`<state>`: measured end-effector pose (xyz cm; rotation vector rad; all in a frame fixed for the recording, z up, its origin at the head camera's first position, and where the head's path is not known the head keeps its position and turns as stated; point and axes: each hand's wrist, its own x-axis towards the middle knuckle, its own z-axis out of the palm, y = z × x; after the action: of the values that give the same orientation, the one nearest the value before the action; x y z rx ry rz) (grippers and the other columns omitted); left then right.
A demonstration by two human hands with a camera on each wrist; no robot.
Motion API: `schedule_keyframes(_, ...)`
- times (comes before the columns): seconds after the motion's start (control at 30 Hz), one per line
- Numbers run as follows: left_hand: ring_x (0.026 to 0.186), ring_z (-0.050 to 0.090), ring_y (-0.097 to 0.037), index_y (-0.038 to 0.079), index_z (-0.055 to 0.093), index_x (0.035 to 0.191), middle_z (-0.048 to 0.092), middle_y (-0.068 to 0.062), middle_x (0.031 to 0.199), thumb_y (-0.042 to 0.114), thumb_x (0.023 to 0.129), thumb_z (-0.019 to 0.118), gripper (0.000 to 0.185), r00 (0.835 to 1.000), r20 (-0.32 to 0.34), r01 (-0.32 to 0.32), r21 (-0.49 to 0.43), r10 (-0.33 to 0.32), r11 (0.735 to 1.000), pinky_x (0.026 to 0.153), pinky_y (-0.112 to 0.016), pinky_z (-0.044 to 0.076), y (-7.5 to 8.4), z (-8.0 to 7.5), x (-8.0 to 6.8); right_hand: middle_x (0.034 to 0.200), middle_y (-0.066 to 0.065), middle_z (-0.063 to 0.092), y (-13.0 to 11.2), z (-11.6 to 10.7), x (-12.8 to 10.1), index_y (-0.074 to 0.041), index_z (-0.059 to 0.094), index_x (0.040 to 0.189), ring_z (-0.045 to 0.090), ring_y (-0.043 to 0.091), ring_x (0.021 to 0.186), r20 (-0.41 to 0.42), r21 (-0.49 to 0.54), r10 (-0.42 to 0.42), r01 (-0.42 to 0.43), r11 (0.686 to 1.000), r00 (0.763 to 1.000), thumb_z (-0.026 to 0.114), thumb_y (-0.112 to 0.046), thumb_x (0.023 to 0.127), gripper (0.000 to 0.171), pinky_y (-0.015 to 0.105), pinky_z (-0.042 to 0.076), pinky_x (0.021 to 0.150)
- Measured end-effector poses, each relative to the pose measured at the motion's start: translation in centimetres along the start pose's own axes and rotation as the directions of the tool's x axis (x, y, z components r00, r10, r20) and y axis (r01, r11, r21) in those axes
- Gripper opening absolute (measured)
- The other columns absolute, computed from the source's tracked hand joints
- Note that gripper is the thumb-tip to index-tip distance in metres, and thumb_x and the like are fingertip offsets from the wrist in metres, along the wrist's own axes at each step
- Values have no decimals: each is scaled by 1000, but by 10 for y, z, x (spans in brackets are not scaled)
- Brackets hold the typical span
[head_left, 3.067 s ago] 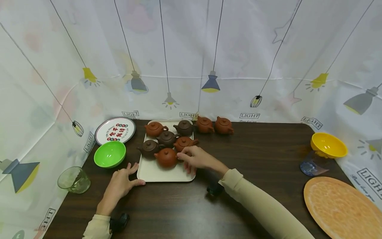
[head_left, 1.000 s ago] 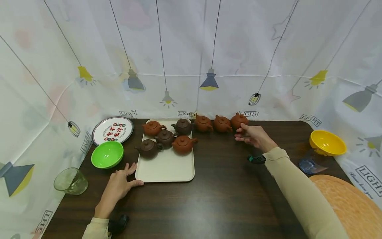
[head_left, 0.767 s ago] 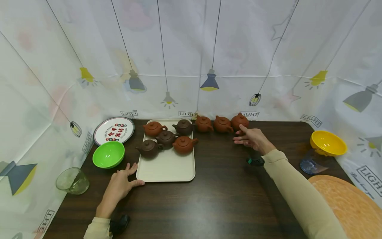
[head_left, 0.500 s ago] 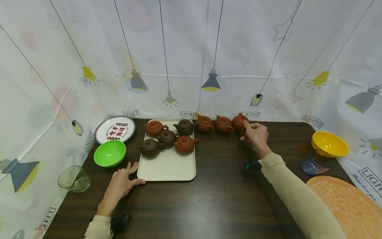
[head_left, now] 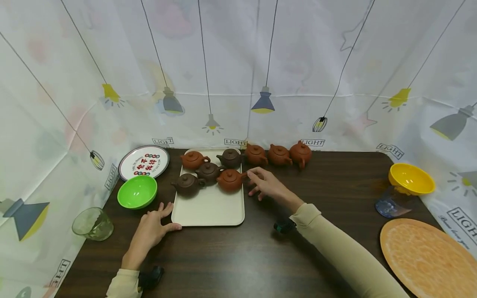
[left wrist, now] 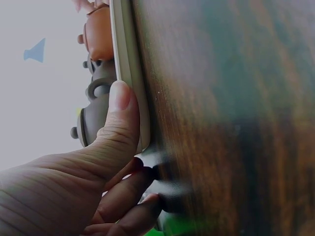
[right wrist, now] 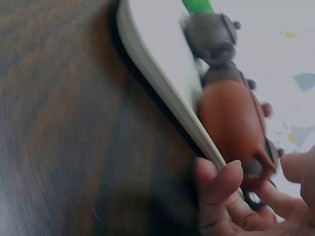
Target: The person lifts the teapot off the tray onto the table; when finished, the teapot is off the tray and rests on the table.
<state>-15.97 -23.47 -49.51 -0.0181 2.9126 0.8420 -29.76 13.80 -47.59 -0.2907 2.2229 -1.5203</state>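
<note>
My left hand (head_left: 146,232) holds the near left corner of the cream tray (head_left: 208,211), its thumb along the front rim and fingers at the left side. On the tray stand brown clay teapots: a reddish one (head_left: 229,181) at the right edge, dark ones (head_left: 187,185) at left and centre, another dark one (head_left: 229,158) and a reddish one (head_left: 193,160) behind. My right hand (head_left: 272,186) is at the handle of the right-edge reddish teapot; in the right wrist view its parted fingers lie around that handle (right wrist: 268,164), without a visible pinch.
Three reddish teapots (head_left: 278,155) stand in a row along the back edge. At left are a white plate (head_left: 128,165), a green bowl (head_left: 137,192) and a glass (head_left: 93,224). At right are a yellow bowl (head_left: 411,179), a blue-bottomed glass (head_left: 389,207) and a round board (head_left: 428,256).
A reddish teapot from the tray's front now stands third in the back row, turned with its handle forward. My right hand let it go and moved left to the tray. The left hand stayed.
</note>
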Motion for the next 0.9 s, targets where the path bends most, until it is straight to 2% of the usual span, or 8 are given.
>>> schedule_keyframes(0.13, 143, 41, -65, 2, 52, 155, 45, -38, 154, 39, 85, 86, 86, 1000, 2, -3, 1, 3, 1000, 120, -75, 33, 1, 2, 0, 103, 17, 67, 6, 15, 3, 0, 64, 128, 73, 24, 82, 26, 50, 31, -32, 998, 999, 49, -39, 115, 44, 29, 54, 59)
schedule_keyframes(0.27, 142, 43, -65, 0, 53, 154, 46, -39, 153, 37, 85, 87, 86, 1000, -7, -13, 0, 13, 1000, 120, -75, 33, 1, 1, 0, 78, 5, 61, 7, 24, 2, 5, 70, 109, 57, 14, 60, 97, 99, 55, -65, 993, 994, 54, -38, 113, 46, 25, 42, 50)
schedule_keyframes(0.37, 142, 41, -66, 0, 53, 154, 46, -39, 153, 36, 85, 87, 85, 1000, -2, -4, -2, 4, 1000, 120, -75, 32, 1, 0, -1, 73, 2, 58, 6, 26, 0, 6, 71, 105, 50, 11, 58, 144, 97, 55, -70, 993, 988, 56, -37, 112, 46, 23, 36, 49)
schedule_keyframes(0.5, 144, 38, -66, 1, 52, 155, 45, -38, 154, 37, 86, 87, 85, 1000, 9, 8, -1, -8, 1000, 121, -75, 31, 2, -1, 0, 74, 0, 60, 5, 26, -2, 6, 72, 105, 51, 9, 60, 146, 138, 88, -108, 985, 985, 58, -38, 112, 46, 20, 40, 51)
schedule_keyframes(0.6, 144, 38, -67, 2, 52, 156, 45, -38, 154, 38, 86, 86, 86, 1000, 13, 11, 4, -11, 1000, 121, -75, 31, 2, -1, 0, 77, 0, 62, 2, 23, -5, 7, 71, 107, 54, 7, 62, 121, 192, 111, -133, 972, 986, 59, -37, 111, 46, 19, 44, 52)
schedule_keyframes(0.7, 144, 39, -66, 1, 52, 155, 45, -38, 154, 38, 86, 86, 86, 1000, 12, 9, 4, -9, 1000, 121, -75, 31, 2, -1, 0, 78, 0, 64, -2, 14, -11, 9, 69, 109, 57, 6, 63, 83, 238, 101, -118, 964, 991, 60, -38, 111, 48, 18, 48, 53)
schedule_keyframes(0.8, 144, 40, -64, 1, 52, 155, 45, -38, 154, 38, 86, 86, 86, 1000, 10, 7, 4, -7, 1000, 121, -75, 32, 2, 0, -1, 79, -1, 66, -6, -2, -18, 10, 68, 111, 60, 6, 64, 5, 253, 47, -46, 966, 999, 59, -41, 111, 52, 18, 51, 56)
schedule_keyframes(0.9, 144, 41, -64, 1, 52, 155, 45, -38, 154, 38, 86, 86, 86, 1000, 10, 4, 7, -4, 1000, 121, -74, 32, 2, 0, -1, 80, 0, 68, -8, -25, -25, 5, 70, 107, 62, 6, 65, -118, 260, -10, 41, 965, 993, 58, -42, 111, 49, 19, 53, 57)
